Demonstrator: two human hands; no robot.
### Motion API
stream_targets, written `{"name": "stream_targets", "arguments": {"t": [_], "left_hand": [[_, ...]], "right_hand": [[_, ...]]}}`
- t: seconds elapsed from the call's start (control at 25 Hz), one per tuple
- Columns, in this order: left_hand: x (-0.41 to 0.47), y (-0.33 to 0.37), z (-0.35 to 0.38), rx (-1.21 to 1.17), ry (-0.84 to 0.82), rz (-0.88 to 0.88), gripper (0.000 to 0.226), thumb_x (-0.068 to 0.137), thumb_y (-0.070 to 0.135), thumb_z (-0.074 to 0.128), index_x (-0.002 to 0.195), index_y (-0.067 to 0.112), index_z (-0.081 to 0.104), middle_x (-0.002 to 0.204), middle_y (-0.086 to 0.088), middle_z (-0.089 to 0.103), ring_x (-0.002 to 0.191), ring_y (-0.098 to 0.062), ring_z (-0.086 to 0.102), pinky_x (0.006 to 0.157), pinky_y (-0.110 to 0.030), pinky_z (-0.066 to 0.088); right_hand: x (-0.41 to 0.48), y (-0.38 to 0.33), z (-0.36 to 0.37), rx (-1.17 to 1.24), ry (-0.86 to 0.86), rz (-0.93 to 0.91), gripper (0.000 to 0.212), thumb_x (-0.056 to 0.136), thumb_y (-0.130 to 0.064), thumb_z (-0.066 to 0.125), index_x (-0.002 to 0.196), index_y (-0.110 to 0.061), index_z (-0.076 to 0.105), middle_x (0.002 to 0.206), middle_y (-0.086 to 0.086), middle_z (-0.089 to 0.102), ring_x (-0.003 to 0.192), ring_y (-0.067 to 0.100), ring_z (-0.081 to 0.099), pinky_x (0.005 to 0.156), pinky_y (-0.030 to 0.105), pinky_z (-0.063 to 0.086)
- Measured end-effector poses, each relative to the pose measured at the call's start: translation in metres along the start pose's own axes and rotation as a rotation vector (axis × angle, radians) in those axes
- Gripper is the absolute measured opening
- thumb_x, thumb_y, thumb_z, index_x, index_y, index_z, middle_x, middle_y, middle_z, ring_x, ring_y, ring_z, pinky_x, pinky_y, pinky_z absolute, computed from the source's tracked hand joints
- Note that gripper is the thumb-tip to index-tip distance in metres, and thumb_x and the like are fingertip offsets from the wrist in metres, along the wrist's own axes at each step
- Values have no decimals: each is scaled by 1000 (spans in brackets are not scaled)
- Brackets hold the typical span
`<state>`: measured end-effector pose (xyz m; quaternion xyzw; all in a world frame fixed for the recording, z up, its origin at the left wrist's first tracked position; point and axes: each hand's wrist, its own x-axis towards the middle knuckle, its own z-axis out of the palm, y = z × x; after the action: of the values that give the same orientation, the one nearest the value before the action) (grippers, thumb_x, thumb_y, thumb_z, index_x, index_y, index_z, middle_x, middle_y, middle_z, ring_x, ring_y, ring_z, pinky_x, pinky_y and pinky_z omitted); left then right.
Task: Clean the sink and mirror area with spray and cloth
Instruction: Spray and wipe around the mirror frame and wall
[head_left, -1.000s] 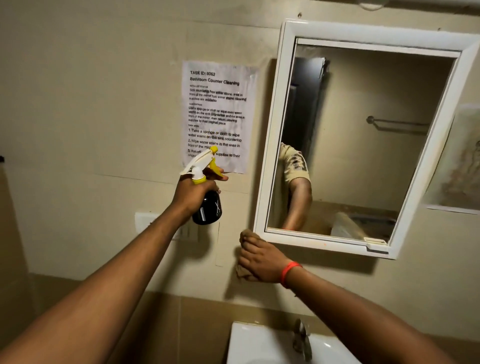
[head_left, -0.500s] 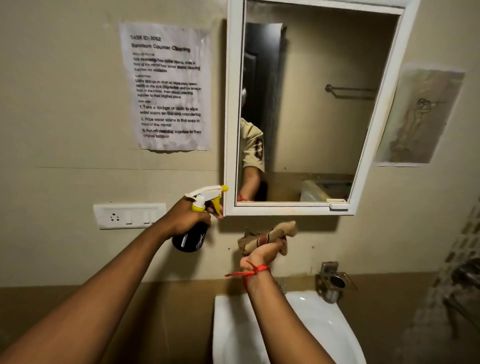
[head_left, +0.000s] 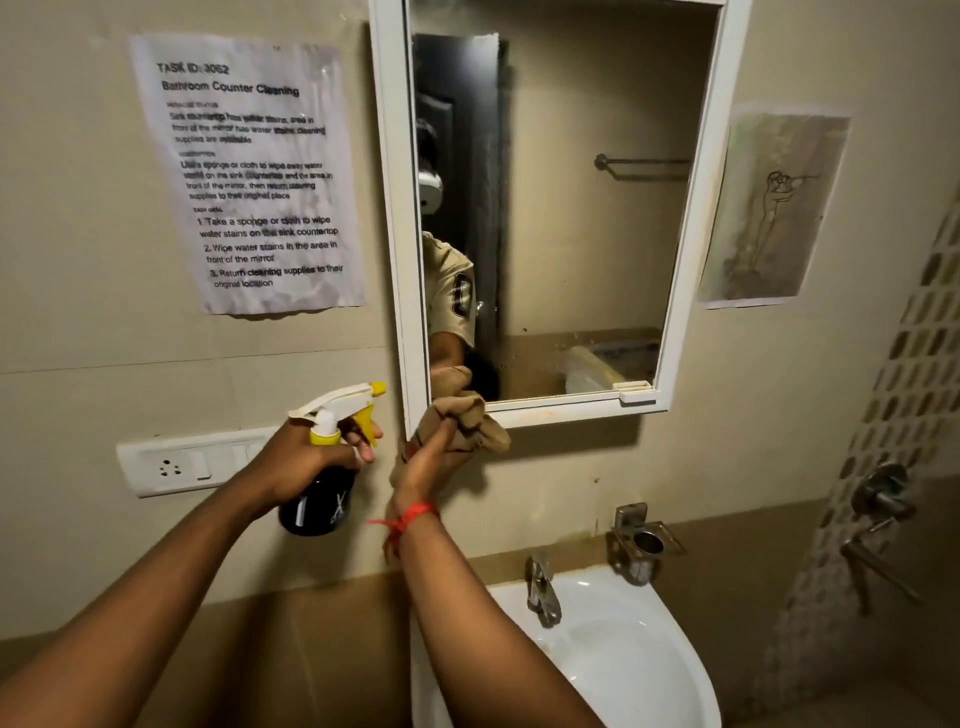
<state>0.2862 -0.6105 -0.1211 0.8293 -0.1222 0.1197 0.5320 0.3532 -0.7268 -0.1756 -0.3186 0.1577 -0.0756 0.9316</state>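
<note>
My left hand (head_left: 306, 460) grips a black spray bottle (head_left: 318, 506) with a white and yellow trigger head, its nozzle pointing right toward the mirror frame. My right hand (head_left: 431, 462), a red thread on its wrist, holds a bunched tan cloth (head_left: 470, 423) against the lower left corner of the white-framed mirror (head_left: 571, 208). The cloth overlaps the bottom frame and the glass edge. Below, the white sink (head_left: 634, 654) with a chrome tap (head_left: 543, 590) sits against the wall.
A printed task sheet (head_left: 249, 171) hangs left of the mirror, above a white switch plate (head_left: 176, 467). A drawing on paper (head_left: 769, 208) hangs to the right. A chrome holder (head_left: 641, 540) and shower valve (head_left: 883, 499) are mounted at the right.
The view has moved closer and lower. My right hand has lifted the cloth from below the mirror up onto its lower left corner. The spray bottle stays left of the frame.
</note>
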Motion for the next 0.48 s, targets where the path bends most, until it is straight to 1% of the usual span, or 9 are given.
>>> {"name": "stream_targets", "arguments": {"t": [0.04,0.08,0.12,0.16,0.2,0.28,0.36,0.44,0.48], "left_hand": [[-4,0,-8,12,2,-3,58,64,0,62,118,20,69,92,-8,73,78,-24,68,79,-40,58],[-5,-1,-16,32,6,-10,47,64,2,64,107,19,72,91,-7,74,81,-25,69,82,-44,57],[-6,-3,-23,52,5,-17,34,63,6,66,95,14,73,90,-8,74,84,-27,69,86,-49,56],[-6,-4,-27,67,3,-22,27,62,11,67,89,10,71,89,-9,74,86,-28,70,88,-53,54],[-4,-4,-31,72,5,-21,28,60,13,68,88,8,70,88,-11,73,86,-28,69,88,-53,54],[-4,-5,-31,43,5,-25,39,63,7,67,101,11,71,87,-16,71,83,-26,68,83,-47,55],[-2,-6,-24,28,-25,-14,54,66,0,64,119,10,66,88,-17,71,77,-26,66,79,-41,55],[0,-10,-15,30,-46,-18,52,67,-1,64,119,4,64,89,-14,72,76,-25,65,80,-42,54],[0,-11,-11,26,-43,-23,45,67,0,65,112,-1,65,89,-12,72,77,-26,66,82,-44,53]], "right_hand": [[4,-7,9,-118,118,-44,55,93,-38,60,140,-15,41,120,10,62,101,31,67,85,35,54],[8,-12,19,-179,198,-88,60,93,-40,62,142,-15,39,122,13,64,101,35,68,83,32,55],[18,-15,26,-164,295,-90,61,93,-39,62,143,-13,40,124,16,65,102,37,68,79,29,52],[22,-13,29,-155,363,-107,58,94,-37,61,142,-10,41,124,19,65,103,39,67,78,28,51],[18,-17,30,-98,382,-132,56,95,-37,59,140,-8,44,125,21,65,106,41,66,81,31,51],[32,-33,24,-72,428,-154,57,96,-47,52,133,-5,49,124,27,64,109,44,63,88,40,53],[65,-60,8,-76,512,-192,65,93,-59,41,125,-4,53,119,28,65,105,46,64,86,45,55],[81,-98,-11,-74,583,-231,60,99,-53,37,124,-1,54,120,28,65,105,45,64,84,41,55],[81,-119,-19,-66,584,-248,55,102,-46,37,125,1,54,123,28,64,108,45,63,79,36,53]]}}
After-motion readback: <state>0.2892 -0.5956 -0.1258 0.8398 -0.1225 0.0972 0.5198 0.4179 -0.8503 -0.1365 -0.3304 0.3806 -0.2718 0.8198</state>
